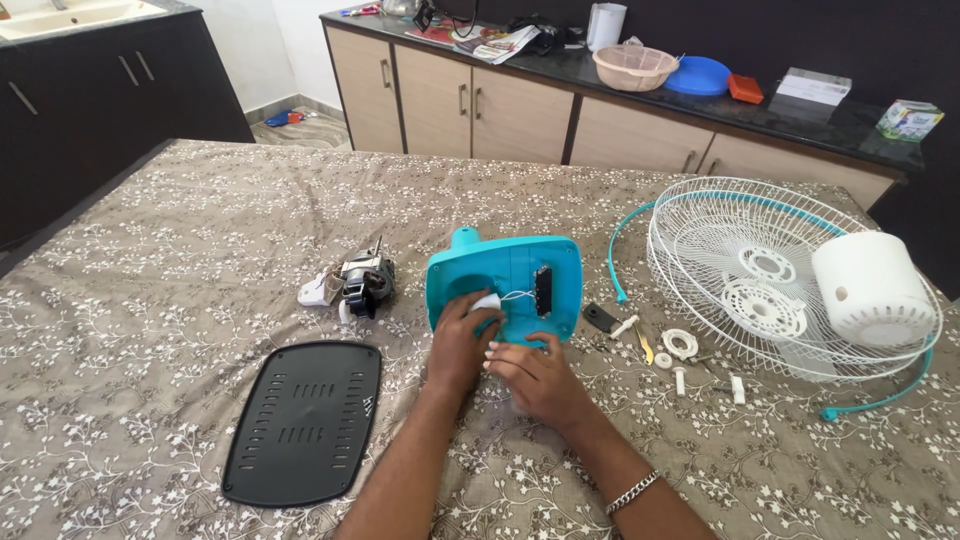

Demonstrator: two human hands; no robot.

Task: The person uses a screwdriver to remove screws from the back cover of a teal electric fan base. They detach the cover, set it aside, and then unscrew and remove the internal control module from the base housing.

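- You work at a tabletop spread with a brown cloth patterned in white flowers, in a kitchen; beige cabinets under a dark counter run along the far side.
- The teal fan base housing lies at the middle of the tabletop, its open underside facing up, with a black switch block and thin white wires showing inside.
- Your left hand rests on the near left part of the housing; its grip is pinched on a small white part inside the shell.
- Your right hand sits at the near edge of the housing, fingertips touching the rim; the grip is released, with nothing in it. A silver chain bracelet circles that wrist.
- To the left of the housing lies the fan motor with its shaft pointing up.
- Near left lies a black slotted base plate, flat on the cloth.
- To the right sits a white wire fan guard with a teal rim, and a white motor cover rests on it.
- Between housing and guard lie small loose parts: a black piece, white plastic nuts and pegs.
- On the far counter stand a pink basket and a blue lid.
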